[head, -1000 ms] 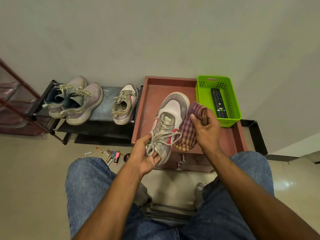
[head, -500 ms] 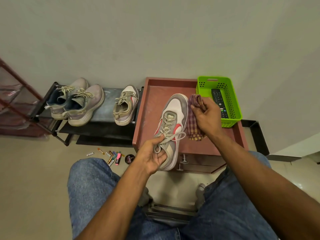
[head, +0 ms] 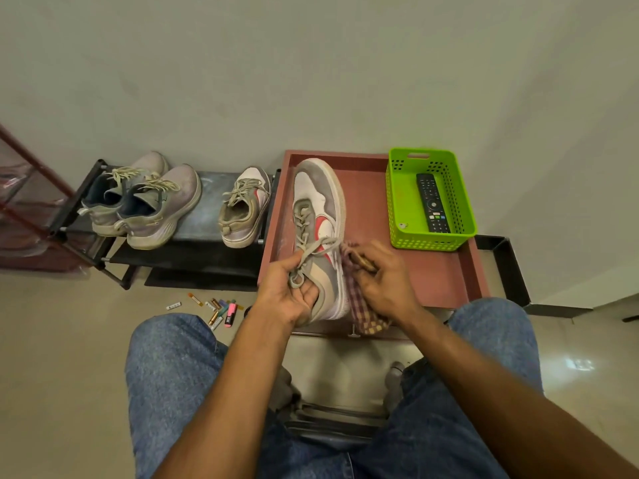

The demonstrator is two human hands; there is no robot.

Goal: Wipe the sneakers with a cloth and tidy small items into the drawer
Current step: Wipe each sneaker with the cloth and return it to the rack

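A: Start at the left. What stands there?

B: A low black shoe rack (head: pixel 204 216) against the wall. On it sits a pair of pale lilac sneakers (head: pixel 148 202), side by side and touching, and further right a single grey sneaker with a red mark (head: pixel 245 209), toe to the wall.

A: And on the floor?

B: In front of the rack lies a small heap of batteries and markers (head: pixel 218 307), among them a pink highlighter (head: pixel 230 314), just left of the person's left knee.

A: The hands, then?

B: The left hand (head: pixel 290 292) grips the heel end of a grey and white sneaker (head: pixel 320 209) with a red swoosh, fingers curled round the collar and the loose laces. The shoe is tilted onto its side over the reddish-brown cabinet top (head: pixel 446 274), toe pointing at the wall.

A: And the cloth?

B: A checked maroon and yellow cloth (head: pixel 363 312) is bunched in the right hand (head: pixel 383 278), whose fingers curl round it and hold it against the sneaker's right side near the heel. A tail of it hangs over the cabinet's front edge.

A: Further right?

B: A bright green perforated basket (head: pixel 397 202) stands on the cabinet's far right corner, with a black remote control (head: pixel 432 202) lying in it.
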